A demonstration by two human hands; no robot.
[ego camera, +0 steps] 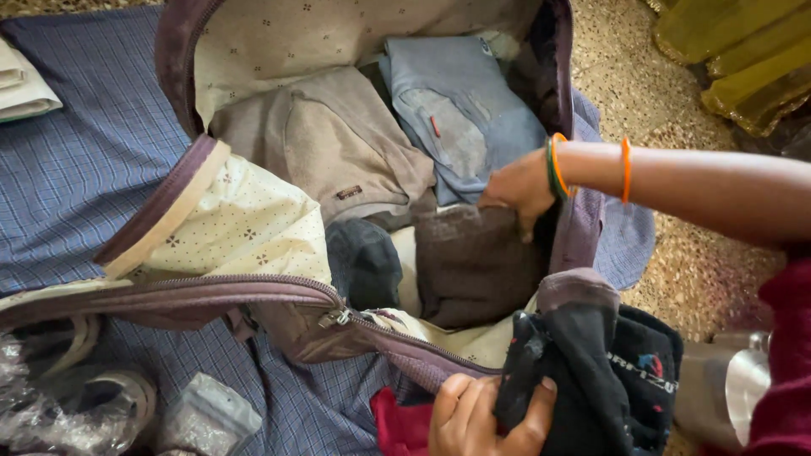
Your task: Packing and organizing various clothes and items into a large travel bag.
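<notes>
From the head camera I saw my right hand [517, 190] inside the open soft suitcase [279, 291], fingers curled down, gripping the edge of a fuzzy brown folded garment [473, 262]. Beyond the fingertips lay two more folded clothes, grey and blue. My left hand [477, 418] was closed on a bunched black cloth [591, 371]. A checked blue sheet [76, 160] covered speckled floor.

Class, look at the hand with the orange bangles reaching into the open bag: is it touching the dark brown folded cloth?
Touching. The head view shows the right hand with its fingers pressed down on the top edge of the dark brown folded cloth inside the bag.
</notes>
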